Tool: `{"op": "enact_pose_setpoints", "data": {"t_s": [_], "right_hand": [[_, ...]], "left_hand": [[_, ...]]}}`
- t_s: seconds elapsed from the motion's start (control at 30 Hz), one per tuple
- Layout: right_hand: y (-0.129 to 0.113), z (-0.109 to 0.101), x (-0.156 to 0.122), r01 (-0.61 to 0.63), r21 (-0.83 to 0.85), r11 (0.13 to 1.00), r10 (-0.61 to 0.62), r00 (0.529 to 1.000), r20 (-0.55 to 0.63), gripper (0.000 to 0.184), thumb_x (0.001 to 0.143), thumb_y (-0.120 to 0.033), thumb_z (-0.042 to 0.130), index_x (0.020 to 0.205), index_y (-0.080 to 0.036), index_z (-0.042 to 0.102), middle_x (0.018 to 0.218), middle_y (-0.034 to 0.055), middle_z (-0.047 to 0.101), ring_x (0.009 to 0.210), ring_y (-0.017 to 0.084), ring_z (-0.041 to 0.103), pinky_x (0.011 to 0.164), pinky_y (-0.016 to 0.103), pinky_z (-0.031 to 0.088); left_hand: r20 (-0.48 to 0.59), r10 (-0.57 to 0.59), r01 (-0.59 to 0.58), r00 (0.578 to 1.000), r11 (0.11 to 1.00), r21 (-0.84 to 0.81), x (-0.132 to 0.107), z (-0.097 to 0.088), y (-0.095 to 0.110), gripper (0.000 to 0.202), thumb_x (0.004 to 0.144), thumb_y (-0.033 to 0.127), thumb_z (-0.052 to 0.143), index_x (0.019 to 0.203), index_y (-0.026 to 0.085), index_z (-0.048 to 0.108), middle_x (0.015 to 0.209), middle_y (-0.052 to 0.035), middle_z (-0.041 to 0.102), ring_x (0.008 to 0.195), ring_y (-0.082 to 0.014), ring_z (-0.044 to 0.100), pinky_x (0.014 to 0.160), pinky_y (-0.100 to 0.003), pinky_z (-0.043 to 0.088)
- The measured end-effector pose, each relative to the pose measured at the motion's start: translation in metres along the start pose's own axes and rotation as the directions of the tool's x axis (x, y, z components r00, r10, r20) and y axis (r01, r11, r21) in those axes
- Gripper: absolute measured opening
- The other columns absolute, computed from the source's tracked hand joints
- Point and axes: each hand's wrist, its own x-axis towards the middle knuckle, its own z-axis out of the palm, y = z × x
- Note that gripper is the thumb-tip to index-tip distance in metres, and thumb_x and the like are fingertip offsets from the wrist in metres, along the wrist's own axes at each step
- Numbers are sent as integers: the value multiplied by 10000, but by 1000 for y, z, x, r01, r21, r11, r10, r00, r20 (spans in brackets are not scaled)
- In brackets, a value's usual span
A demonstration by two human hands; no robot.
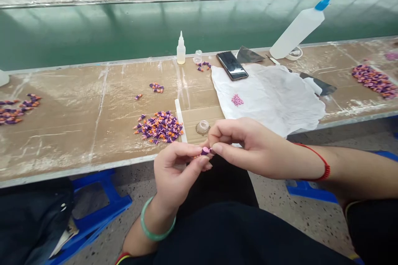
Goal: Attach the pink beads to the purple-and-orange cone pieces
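Left hand (175,176) and right hand (255,149) are drawn together, a small purple-and-pink piece (205,151) being pinched between their fingertips, just right of and nearer than the heap of similar pieces (158,126).

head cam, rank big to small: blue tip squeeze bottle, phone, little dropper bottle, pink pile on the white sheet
1. white squeeze bottle with blue nozzle
2. phone and small dropper bottle: these look too close in size to rank
3. pile of small pink pieces
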Motion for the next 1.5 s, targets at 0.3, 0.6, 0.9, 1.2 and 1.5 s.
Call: {"op": "enact_pose_setpoints", "data": {"t_s": [0.3, 0.6, 0.9, 1.2, 1.5], "right_hand": [[1, 3, -3, 109, -102, 989, -115, 992, -59, 132, 878, -118, 511, 765, -175, 550, 665, -39, 593, 580, 64, 500, 538, 173, 392], [5, 10, -4, 258, -349, 901, -311, 945, -106, 142, 893, -75, 487, 817, -181, 545, 687, -34, 631, 579, 68, 547, 545, 177, 397], [11, 12, -7, 312, -464, 829, -400, 911, -104, 143, 941, -86, 463, 875, -186, 542, 736, -4, 679, 619, 100, 618, 561, 212, 437], [14, 7, -12, 424, -630, 651, -649, 742, -170, 124, 939, -99, 565, 950, -222, 582, 946, 34, 721, 895, 170, 660, 834, 345, 557], [17, 5, -17, 391, -775, 496, -726, 677, -123, 104, 873, -108, 625, 893, -207, 607, 826, 21, 719, 842, 188, 614, 696, 350, 515]], "left_hand": [[1, -43, 43, 999, 995, -86, -1, 3, 2, 152, 790, 96, 817, 863, 227, 788, 804, 14, 810, 584, -100, 749, 559, -142, 628], [-17, -196, 188, 980, 958, -218, 2, 7, 2, 84, 768, 175, 859, 792, 208, 785, 741, 12, 806, 548, -91, 736, 537, -119, 613], [69, -180, 189, 981, 966, -178, 8, 3, 3, 81, 790, 181, 840, 808, 230, 778, 690, 42, 780, 560, -83, 733, 551, -121, 610], [167, 250, -294, 954, 891, 346, 4, -4, 7, 252, 806, 37, 775, 966, 230, 753, 890, 0, 800, 792, -125, 747, 754, -219, 613], [220, 329, -395, 919, 775, 493, 6, 2, 11, 182, 840, 87, 747, 943, 236, 732, 854, 7, 760, 763, -134, 700, 694, -250, 564]]}}
